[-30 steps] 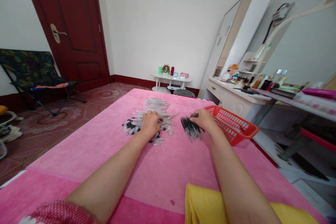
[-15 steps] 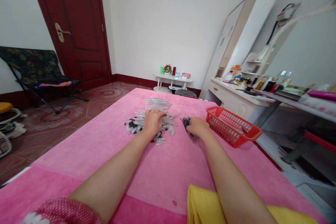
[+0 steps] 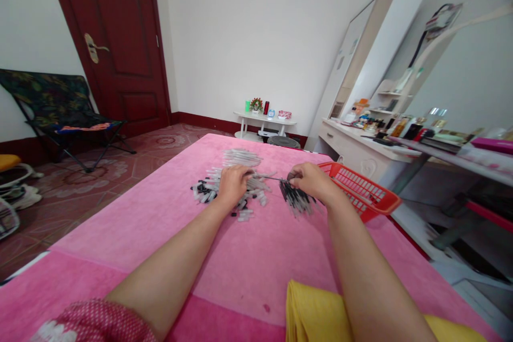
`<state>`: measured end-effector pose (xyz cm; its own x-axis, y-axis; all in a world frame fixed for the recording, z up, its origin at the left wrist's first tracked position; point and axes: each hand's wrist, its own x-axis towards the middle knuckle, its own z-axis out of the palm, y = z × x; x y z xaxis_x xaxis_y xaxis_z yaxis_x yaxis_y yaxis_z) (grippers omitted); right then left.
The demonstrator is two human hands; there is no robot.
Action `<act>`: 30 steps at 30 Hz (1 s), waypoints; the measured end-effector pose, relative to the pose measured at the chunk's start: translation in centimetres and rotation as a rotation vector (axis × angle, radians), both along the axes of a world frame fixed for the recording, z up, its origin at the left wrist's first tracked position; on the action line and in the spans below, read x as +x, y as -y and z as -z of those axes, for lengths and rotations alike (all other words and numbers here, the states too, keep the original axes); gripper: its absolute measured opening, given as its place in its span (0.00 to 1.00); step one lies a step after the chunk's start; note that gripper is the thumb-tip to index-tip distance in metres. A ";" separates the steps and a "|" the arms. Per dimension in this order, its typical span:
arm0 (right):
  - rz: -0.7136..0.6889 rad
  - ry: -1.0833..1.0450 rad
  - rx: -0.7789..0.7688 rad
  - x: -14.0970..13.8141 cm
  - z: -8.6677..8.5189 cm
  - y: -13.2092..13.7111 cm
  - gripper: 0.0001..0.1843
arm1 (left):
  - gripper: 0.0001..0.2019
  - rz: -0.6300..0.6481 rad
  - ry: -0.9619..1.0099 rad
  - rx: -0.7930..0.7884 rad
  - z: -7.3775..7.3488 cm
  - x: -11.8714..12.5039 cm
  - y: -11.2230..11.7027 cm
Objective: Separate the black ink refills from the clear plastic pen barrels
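My left hand (image 3: 234,186) is closed over the pile of pen parts, its fingertips pinching what looks like a clear pen barrel (image 3: 262,176). From there a thin dark pen refill (image 3: 278,178) runs across to my right hand (image 3: 312,180), which pinches its other end. Below my right hand lies a bundle of pen refills (image 3: 297,200), dark at one end and pale at the other. Around my left hand are loose black and clear pen caps (image 3: 206,192). Farther back is a neat stack of clear pen barrels (image 3: 241,157).
A red plastic basket (image 3: 374,200) stands right of my right hand. Pink cloth (image 3: 160,235) covers the table, and a folded yellow cloth (image 3: 316,310) lies near its front edge. Beyond are a dressing table (image 3: 352,144) with bottles, a low white stand (image 3: 264,117) and a folding chair (image 3: 60,112).
My right hand has lifted off the bundle of refills and turned, now holding one refill toward my left hand. My left hand has barely moved.
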<state>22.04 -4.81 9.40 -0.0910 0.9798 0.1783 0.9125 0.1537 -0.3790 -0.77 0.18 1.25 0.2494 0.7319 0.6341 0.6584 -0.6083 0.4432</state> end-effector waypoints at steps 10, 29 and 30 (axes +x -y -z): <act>0.089 0.101 0.040 -0.7 -0.9 0.7 0.09 | 0.10 0.067 -0.028 0.023 -0.3 0.1 0.3; 0.079 -0.125 0.546 -3.7 0.2 0.4 0.12 | 0.09 0.089 0.360 0.004 0.4 0.8 -0.7; 0.108 -0.170 0.658 -4.0 0.3 0.5 0.14 | 0.08 0.052 0.487 -0.022 0.4 0.6 -1.1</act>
